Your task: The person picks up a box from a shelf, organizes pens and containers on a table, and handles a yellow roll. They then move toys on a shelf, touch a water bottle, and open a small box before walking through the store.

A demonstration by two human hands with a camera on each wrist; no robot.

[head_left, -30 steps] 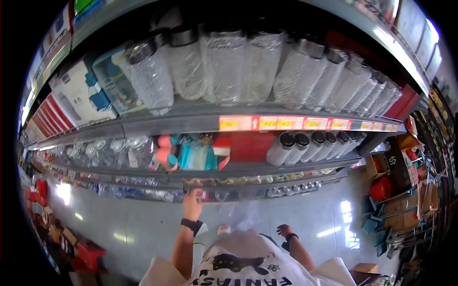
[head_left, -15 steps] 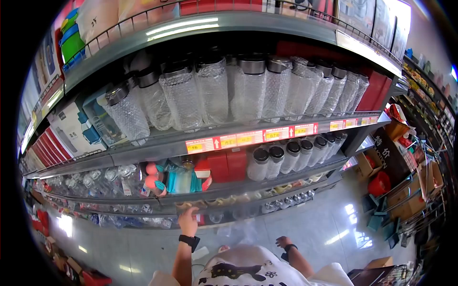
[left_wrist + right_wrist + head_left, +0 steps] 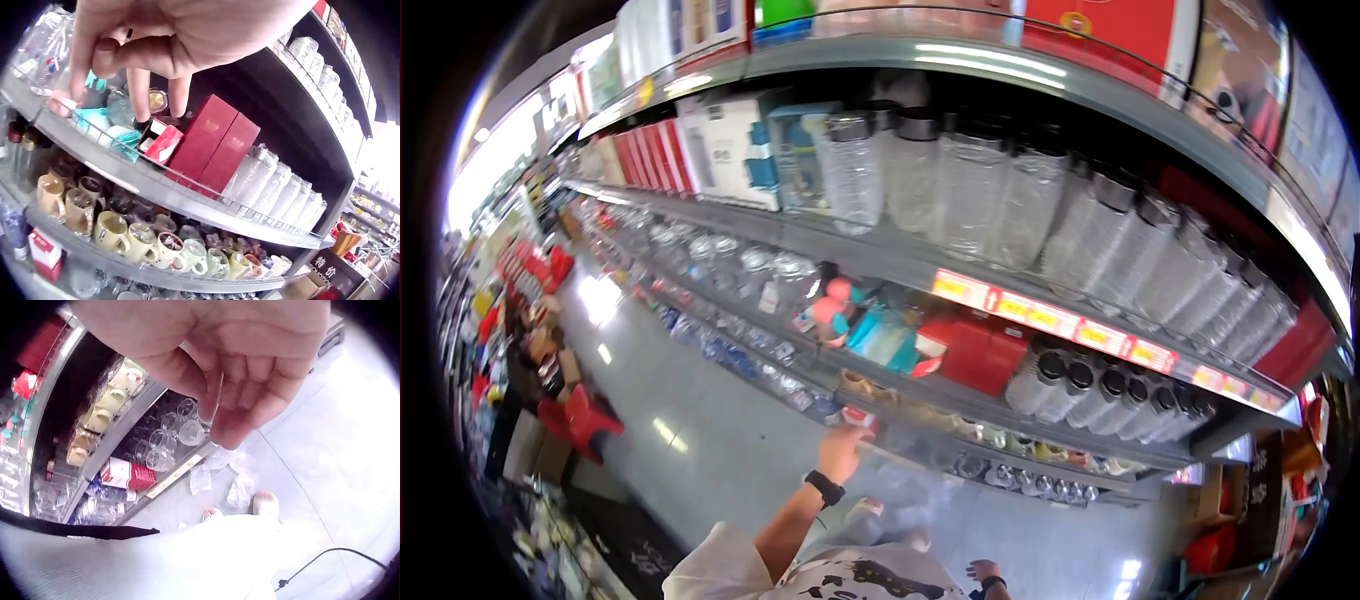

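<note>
Red-and-white carton [image 3: 128, 475], on the lower shelf [image 3: 170, 479] left of the glass mugs [image 3: 160, 459]: I'd judge light, stiff, possibly fragile inside; grip by opposite sides. Left hand [image 3: 187, 34]: nearby, fingers apart, empty. Right hand [image 3: 237, 359]: fingers together, loosely bent, empty.

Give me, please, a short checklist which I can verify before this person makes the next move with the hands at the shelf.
1. Left hand free: ok, nothing is held in it.
2. Right hand free: ok, no object shows in its loosely curled fingers.
3. Red and white box supported: ok, it rests on the lowest shelf.
4. Gap between the box and the glass mugs: cannot tell, they sit very close together.
5. Floor by the shoes free of litter: not ok, clear plastic wrap lies there.
6. Contents of the box: cannot tell, its inside is hidden.
</note>
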